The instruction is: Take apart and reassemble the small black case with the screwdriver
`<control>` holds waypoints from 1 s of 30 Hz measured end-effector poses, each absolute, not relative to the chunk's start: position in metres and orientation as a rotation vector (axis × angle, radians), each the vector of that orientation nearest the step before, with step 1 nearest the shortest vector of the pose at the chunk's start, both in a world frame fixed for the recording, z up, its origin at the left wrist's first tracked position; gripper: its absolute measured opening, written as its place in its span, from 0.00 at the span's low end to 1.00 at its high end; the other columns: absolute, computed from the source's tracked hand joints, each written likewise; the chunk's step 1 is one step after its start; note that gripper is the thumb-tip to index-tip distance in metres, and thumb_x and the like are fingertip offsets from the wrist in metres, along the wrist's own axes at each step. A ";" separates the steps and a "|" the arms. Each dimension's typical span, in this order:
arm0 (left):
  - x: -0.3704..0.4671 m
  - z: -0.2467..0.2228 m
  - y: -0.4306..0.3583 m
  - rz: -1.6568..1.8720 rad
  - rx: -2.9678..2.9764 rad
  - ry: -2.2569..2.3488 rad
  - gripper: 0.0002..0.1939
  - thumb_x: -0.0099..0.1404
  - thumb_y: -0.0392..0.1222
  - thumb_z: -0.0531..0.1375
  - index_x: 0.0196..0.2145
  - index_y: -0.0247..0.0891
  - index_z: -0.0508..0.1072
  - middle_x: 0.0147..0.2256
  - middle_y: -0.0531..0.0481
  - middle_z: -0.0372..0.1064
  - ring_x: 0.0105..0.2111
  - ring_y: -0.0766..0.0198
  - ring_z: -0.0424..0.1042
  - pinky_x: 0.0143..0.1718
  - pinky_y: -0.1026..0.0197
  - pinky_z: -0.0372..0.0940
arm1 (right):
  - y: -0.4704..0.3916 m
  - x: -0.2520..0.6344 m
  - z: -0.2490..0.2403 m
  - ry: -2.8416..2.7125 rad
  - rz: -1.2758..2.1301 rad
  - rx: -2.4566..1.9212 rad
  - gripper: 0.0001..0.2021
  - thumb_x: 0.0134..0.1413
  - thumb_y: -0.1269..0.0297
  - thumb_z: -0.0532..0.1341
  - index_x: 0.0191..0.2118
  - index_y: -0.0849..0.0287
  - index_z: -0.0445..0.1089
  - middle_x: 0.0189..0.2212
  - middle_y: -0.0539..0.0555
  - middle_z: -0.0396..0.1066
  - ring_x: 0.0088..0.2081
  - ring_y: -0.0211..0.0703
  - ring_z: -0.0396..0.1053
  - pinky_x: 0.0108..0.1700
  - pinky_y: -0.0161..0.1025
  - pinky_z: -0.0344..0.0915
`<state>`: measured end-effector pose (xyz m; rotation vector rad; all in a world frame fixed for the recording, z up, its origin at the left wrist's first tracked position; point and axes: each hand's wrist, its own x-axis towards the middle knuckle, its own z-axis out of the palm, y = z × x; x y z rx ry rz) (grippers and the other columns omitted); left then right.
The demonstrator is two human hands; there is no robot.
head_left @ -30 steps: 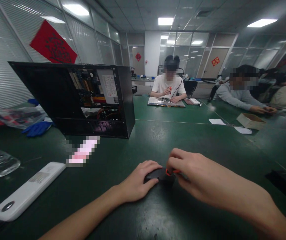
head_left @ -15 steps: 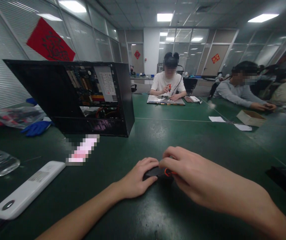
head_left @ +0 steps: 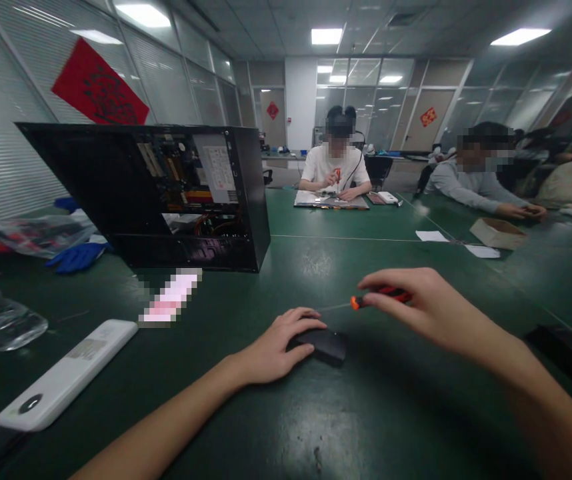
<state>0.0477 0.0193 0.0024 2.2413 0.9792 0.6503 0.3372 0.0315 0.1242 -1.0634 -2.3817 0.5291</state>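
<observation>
A black computer mouse [head_left: 329, 345] rests on the green tabletop, seen in the head view. My left hand [head_left: 286, 347] grips its left end, fingers on the far side and thumb on the near side. To the right and slightly above the mouse, my right hand [head_left: 406, 300] is closed around a screwdriver [head_left: 389, 293] with a red-orange and black handle. The thin shaft lies nearly level and points left, toward the far side of the mouse and my left fingertips. Its tip is hard to make out and seems apart from the mouse.
An open black computer case [head_left: 249, 200] stands at the far left. Nearer are a white power bank-like device [head_left: 73, 373], a clear bottle [head_left: 6, 320] and a blue glove [head_left: 76, 257]. Across the table, a person [head_left: 337, 163] works; a cardboard box [head_left: 499, 233] sits right.
My right hand has lifted away from the mouse, up and to the right, bringing the screwdriver's handle and shaft into sight. My left hand stays on the mouse, whose right end now shows.
</observation>
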 end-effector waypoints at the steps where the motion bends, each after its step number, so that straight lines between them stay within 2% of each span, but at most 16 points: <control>1: 0.047 0.003 0.020 0.646 2.238 0.980 0.21 0.73 0.40 0.60 0.62 0.49 0.72 0.67 0.43 0.62 0.67 0.48 0.61 0.70 0.39 0.55 | 0.038 0.344 0.110 -2.231 0.584 -1.103 0.17 0.69 0.50 0.59 0.49 0.55 0.79 0.44 0.56 0.79 0.43 0.47 0.76 0.46 0.41 0.69; 3: 0.045 0.003 0.020 0.624 2.236 0.992 0.21 0.74 0.41 0.59 0.62 0.50 0.71 0.69 0.44 0.59 0.69 0.48 0.58 0.70 0.38 0.54 | 0.053 0.357 0.072 -1.925 0.683 -1.203 0.23 0.69 0.44 0.56 0.47 0.57 0.79 0.37 0.56 0.77 0.38 0.48 0.73 0.41 0.42 0.67; 5: 0.043 0.003 0.020 0.597 2.256 1.007 0.21 0.74 0.41 0.59 0.62 0.51 0.71 0.71 0.45 0.55 0.71 0.46 0.55 0.70 0.36 0.52 | 0.067 0.364 0.032 -1.652 0.680 -1.293 0.27 0.67 0.40 0.55 0.38 0.60 0.78 0.28 0.54 0.71 0.32 0.46 0.67 0.35 0.42 0.62; 7: 0.041 0.001 0.021 0.629 2.278 1.015 0.23 0.74 0.40 0.58 0.64 0.52 0.70 0.73 0.46 0.51 0.72 0.46 0.52 0.71 0.36 0.49 | 0.077 0.367 -0.001 -1.574 0.702 -1.321 0.27 0.64 0.39 0.58 0.34 0.61 0.76 0.26 0.53 0.67 0.31 0.45 0.63 0.34 0.42 0.59; 9: 0.040 -0.002 0.022 0.762 2.260 1.030 0.27 0.73 0.38 0.58 0.67 0.50 0.65 0.73 0.44 0.49 0.72 0.46 0.51 0.72 0.37 0.48 | 0.083 0.366 -0.020 -1.534 0.751 -1.319 0.27 0.63 0.38 0.58 0.34 0.60 0.74 0.26 0.51 0.64 0.30 0.43 0.61 0.32 0.41 0.58; 11: 0.042 -0.005 0.022 0.935 2.184 1.086 0.29 0.71 0.37 0.58 0.68 0.46 0.61 0.70 0.41 0.54 0.69 0.47 0.57 0.71 0.40 0.52 | 0.085 0.363 -0.027 -1.486 0.817 -1.303 0.27 0.63 0.37 0.57 0.37 0.60 0.72 0.25 0.48 0.60 0.27 0.40 0.57 0.29 0.39 0.55; 13: 0.046 -0.008 0.020 1.062 2.080 1.187 0.26 0.71 0.38 0.58 0.65 0.43 0.62 0.62 0.40 0.63 0.60 0.50 0.67 0.64 0.45 0.61 | 0.083 0.357 -0.026 -1.471 0.905 -1.265 0.26 0.64 0.37 0.57 0.41 0.58 0.69 0.24 0.45 0.57 0.25 0.38 0.55 0.27 0.38 0.54; 14: 0.048 -0.010 0.019 1.097 2.032 1.242 0.23 0.72 0.39 0.58 0.63 0.42 0.62 0.58 0.41 0.66 0.53 0.53 0.70 0.59 0.47 0.65 | 0.081 0.354 -0.025 -1.480 0.956 -1.238 0.25 0.64 0.37 0.57 0.42 0.57 0.68 0.24 0.45 0.57 0.24 0.37 0.55 0.26 0.37 0.55; 16: 0.054 -0.013 0.015 1.117 1.974 1.324 0.21 0.72 0.42 0.58 0.60 0.40 0.62 0.50 0.44 0.68 0.41 0.59 0.69 0.50 0.51 0.68 | 0.075 0.347 -0.024 -1.525 1.065 -1.179 0.23 0.66 0.37 0.56 0.41 0.56 0.66 0.25 0.45 0.59 0.23 0.36 0.56 0.26 0.37 0.56; 18: 0.059 -0.016 0.012 1.105 1.970 1.370 0.23 0.69 0.42 0.61 0.59 0.40 0.62 0.46 0.47 0.66 0.37 0.61 0.66 0.47 0.53 0.67 | 0.070 0.341 -0.026 -1.584 1.162 -1.127 0.24 0.65 0.37 0.56 0.39 0.56 0.66 0.26 0.46 0.63 0.23 0.36 0.58 0.25 0.36 0.58; 22: 0.063 -0.020 0.014 1.112 1.932 1.401 0.24 0.66 0.38 0.62 0.57 0.41 0.62 0.44 0.49 0.66 0.36 0.62 0.66 0.45 0.54 0.67 | 0.063 0.331 -0.033 -1.670 1.289 -1.058 0.23 0.66 0.38 0.57 0.42 0.57 0.66 0.33 0.51 0.72 0.26 0.36 0.65 0.28 0.36 0.62; 26: 0.061 -0.023 0.021 1.155 1.845 1.391 0.20 0.68 0.39 0.61 0.56 0.41 0.64 0.45 0.48 0.67 0.36 0.62 0.68 0.43 0.55 0.68 | 0.053 0.324 -0.032 -1.724 1.383 -0.996 0.22 0.69 0.40 0.55 0.45 0.57 0.65 0.38 0.53 0.75 0.28 0.36 0.68 0.31 0.37 0.66; 30: 0.062 -0.023 0.018 1.189 1.781 1.313 0.21 0.67 0.41 0.63 0.56 0.41 0.64 0.51 0.44 0.68 0.47 0.57 0.73 0.52 0.50 0.72 | 0.041 0.316 -0.026 -1.779 1.462 -0.937 0.21 0.70 0.41 0.54 0.42 0.57 0.65 0.37 0.54 0.76 0.28 0.37 0.70 0.32 0.38 0.68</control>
